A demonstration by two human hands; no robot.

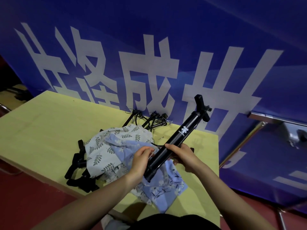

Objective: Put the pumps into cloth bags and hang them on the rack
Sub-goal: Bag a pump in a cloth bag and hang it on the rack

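A long black pump [180, 134] with a T-handle at its far end slants above the yellow-green table [41, 127]. My right hand [180, 155] grips its barrel near the lower end. My left hand [141, 159] pinches something thin, a cord or the bag's edge, right beside the barrel. Under both hands lies a light blue floral cloth bag [159, 188]. A white cloth bag with a leaf print [106, 151] sits to its left, partly covering several black pumps [78, 170].
More black pumps [149, 121] lie at the table's far edge against a blue banner [149, 55] with large white characters. A small metal pin [162, 138] lies on the table. A metal frame [265, 120] stands at the right. Red floor surrounds the table.
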